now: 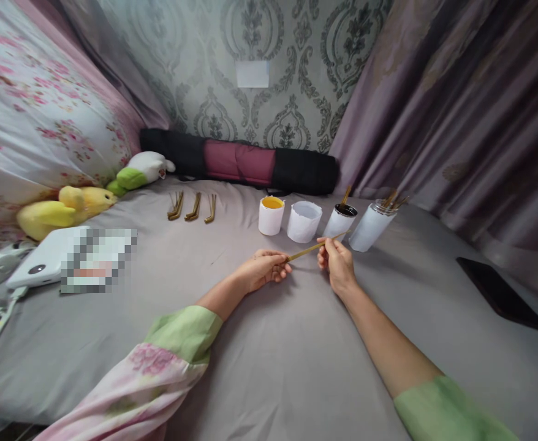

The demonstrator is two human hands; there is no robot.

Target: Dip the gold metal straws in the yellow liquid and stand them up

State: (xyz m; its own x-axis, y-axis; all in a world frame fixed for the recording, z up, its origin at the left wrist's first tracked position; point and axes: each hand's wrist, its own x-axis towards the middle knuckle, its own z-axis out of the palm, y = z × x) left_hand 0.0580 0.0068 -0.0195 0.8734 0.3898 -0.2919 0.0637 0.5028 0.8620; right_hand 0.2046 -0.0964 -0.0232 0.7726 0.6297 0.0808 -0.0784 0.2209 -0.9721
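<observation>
My left hand (263, 271) pinches one end of a thin golden-brown stick (306, 252), its fingers closed. Farther along the same stick, my right hand (339, 264) grips it, and the slim tip pokes out past the fingers. The stick slants up to the right, held above the grey sheet (269, 343). Just behind the hands stand a white cup with yellow contents (271, 219), a white cup (303, 224), a white-wrapped can with a dark inside (337, 228) and a white-wrapped jar (371, 231). Brown sticks rise from the can and the jar.
Three bent golden-brown pieces (192, 207) lie at the left back. A black and maroon roll (239, 162) rests against the wall. Plush toys (62, 211), a white device (43, 260) with a cable and a blurred packet (98, 260) are left; a dark phone (501, 294) lies right.
</observation>
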